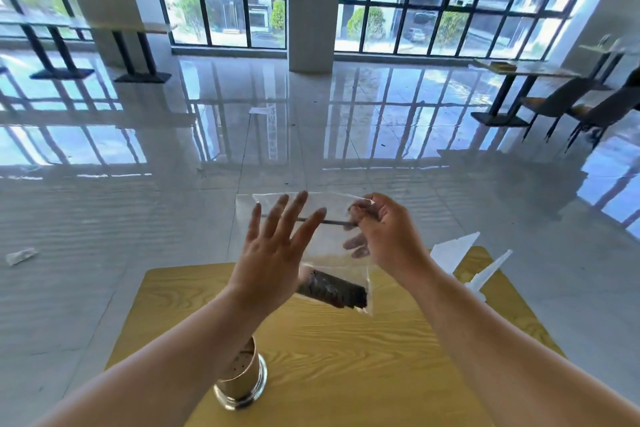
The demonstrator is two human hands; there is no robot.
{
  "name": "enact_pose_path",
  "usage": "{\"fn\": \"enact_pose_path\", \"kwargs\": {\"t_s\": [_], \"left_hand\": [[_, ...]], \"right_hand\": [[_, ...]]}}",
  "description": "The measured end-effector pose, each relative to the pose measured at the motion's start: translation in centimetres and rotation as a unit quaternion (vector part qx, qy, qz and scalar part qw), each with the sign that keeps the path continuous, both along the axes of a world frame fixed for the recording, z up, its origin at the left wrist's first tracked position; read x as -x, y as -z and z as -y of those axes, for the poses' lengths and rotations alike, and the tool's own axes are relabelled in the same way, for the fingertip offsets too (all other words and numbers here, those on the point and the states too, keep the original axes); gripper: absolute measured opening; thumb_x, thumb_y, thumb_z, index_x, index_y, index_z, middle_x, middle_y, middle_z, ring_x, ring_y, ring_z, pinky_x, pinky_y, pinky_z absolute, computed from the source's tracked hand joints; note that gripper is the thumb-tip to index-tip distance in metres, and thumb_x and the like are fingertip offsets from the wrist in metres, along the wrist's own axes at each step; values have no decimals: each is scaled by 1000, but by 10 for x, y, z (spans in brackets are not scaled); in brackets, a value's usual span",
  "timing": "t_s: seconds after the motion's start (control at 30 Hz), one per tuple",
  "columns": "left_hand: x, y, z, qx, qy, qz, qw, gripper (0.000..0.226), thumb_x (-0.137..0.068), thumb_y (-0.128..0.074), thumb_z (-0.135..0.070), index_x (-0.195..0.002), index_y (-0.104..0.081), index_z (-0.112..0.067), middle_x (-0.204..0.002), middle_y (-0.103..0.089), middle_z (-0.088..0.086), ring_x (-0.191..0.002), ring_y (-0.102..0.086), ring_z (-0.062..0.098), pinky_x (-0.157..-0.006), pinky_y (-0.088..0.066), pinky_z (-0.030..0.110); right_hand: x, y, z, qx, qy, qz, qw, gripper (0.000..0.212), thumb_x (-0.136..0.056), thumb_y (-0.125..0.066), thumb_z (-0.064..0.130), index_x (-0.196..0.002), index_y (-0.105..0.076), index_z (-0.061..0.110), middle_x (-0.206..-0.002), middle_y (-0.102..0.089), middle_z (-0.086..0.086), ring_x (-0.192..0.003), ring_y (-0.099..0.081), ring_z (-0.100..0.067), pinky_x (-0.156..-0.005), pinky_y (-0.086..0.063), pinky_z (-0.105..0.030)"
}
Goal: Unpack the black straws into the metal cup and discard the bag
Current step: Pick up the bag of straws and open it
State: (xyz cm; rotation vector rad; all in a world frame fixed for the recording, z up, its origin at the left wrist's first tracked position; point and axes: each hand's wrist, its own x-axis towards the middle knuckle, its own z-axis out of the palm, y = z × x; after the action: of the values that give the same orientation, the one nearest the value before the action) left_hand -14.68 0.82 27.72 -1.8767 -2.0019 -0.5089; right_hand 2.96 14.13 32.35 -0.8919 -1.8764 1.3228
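The clear plastic bag (pixel 332 246) hung in the air above the far edge of the bench (pixel 346 350), thin and glossy, its top edge stretched flat. Down in its bottom corner sat the bundle of black straws (pixel 332 289), a dark, stubby cylinder with a rough, speckled end, lying tilted. One thin black straw (pixel 332 221) ran level across the upper part of the bag. The right hand (pixel 384 236) was curled closed, pinching the bag's top right corner, fingertips pressed through the film. The left hand (pixel 273 253) was spread wide, fingers splayed and straight, palm against the near face of the bag, gripping nothing that could be seen. Nearer and to the left, the metal cup (pixel 242 381) stood upright on the bench, shiny and cylindrical, partly hidden by the left forearm. The bench top was yellow wood grain. At its far right edge lay white pointed paper pieces (pixel 453 253). Beyond, the glossy tiled floor (pixel 138 218) mirrored tall black-framed windows.
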Motion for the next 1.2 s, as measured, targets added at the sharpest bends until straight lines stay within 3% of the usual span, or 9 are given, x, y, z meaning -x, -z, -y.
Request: {"fn": "enact_pose_path", "kwargs": {"t_s": [0.13, 0.2, 0.37, 0.5, 0.7, 0.77, 0.9, 1.03, 1.2], "left_hand": [[8, -22, 4, -42, 20, 12, 999, 75, -75, -82, -29, -143, -52, -16, -155, -51, 12, -141, -51, 36, -119, -38, 58], [13, -34, 6, -54, 37, 11, 998, 48, -77, -81, -22, -122, -67, -16, -133, -69, 7, -121, -65, 32, -104, -50, 51], [19, -70, 11, -35, 36, 22, 998, 4, -91, -72, -20, -93, -75, -19, -91, -79, 1, -84, -74, 27, -81, -58, 41], [23, -94, 6, 2, 21, 94, 995, 17, -100, -65, -31, -98, -77, -19, -91, -79, 1, -84, -73, 27, -72, -58, 39], [21, -116, -2, 48, -15, 200, 979, 12, -94, -71, -36, -91, -73, -25, -80, -77, -7, -78, -72, 18, -71, -61, 40], [21, -121, -6, 67, -21, 204, 976, 15, -93, -71, -37, -85, -74, -24, -79, -78, -8, -78, -72, 17, -72, -60, 40], [19, -123, -11, 63, -41, 211, 975, 29, -88, -77, -36, -65, -64, -24, -66, -73, -10, -68, -67, 10, -65, -56, 34], [19, -122, -15, 84, -52, 244, 965, 35, -82, -85, -40, -65, -62, -19, -61, -73, -11, -60, -68, 6, -62, -57, 32], [18, -121, -18, 102, -34, 313, 944, 32, -81, -87, -40, -68, -65, -20, -61, -74, -15, -52, -70, 9, -60, -61, 37]], "right_hand": [[3, -8, -1, -29, 10, 1, 1000, 22, -107, -63, 16, -91, -70, 29, -85, -80, -2, -59, -77, -27, -52, -59, -35], [2, -12, -2, -46, 23, 11, 999, 21, -105, -65, 19, -88, -72, 31, -84, -80, 1, -63, -76, -23, -56, -62, -39], [-6, -16, -5, -97, 30, 95, 990, 24, -102, -65, 34, -84, -74, 21, -77, -77, -5, -74, -75, -29, -75, -64, -57], [-9, -14, -9, -113, 28, 122, 986, 30, -105, -62, 33, -81, -74, 21, -77, -77, -5, -74, -72, -30, -74, -60, -50], [-14, -6, -13, -137, 63, 157, 976, 41, -106, -57, 45, -81, -71, 17, -78, -76, -10, -75, -70, -31, -69, -56, -44], [-17, -5, -13, -144, 72, 154, 975, 38, -105, -56, 50, -77, -64, 27, -67, -67, 3, -65, -63, -20, -55, -46, -36], [-25, -5, -7, -176, 67, 157, 969, 42, -96, -46, 75, -83, -57, 37, -64, -58, 13, -57, -54, 1, -54, -36, -26], [-26, -11, 5, -193, 54, 140, 970, 63, -81, -40, 98, -93, -62, 41, -79, -64, 19, -71, -60, 10, -61, -41, -22], [-24, -21, 18, -276, 17, 134, 952, 62, -79, -52, 94, -110, -63, 42, -107, -63, 24, -100, -58, 8, -78, -45, -20]]}}
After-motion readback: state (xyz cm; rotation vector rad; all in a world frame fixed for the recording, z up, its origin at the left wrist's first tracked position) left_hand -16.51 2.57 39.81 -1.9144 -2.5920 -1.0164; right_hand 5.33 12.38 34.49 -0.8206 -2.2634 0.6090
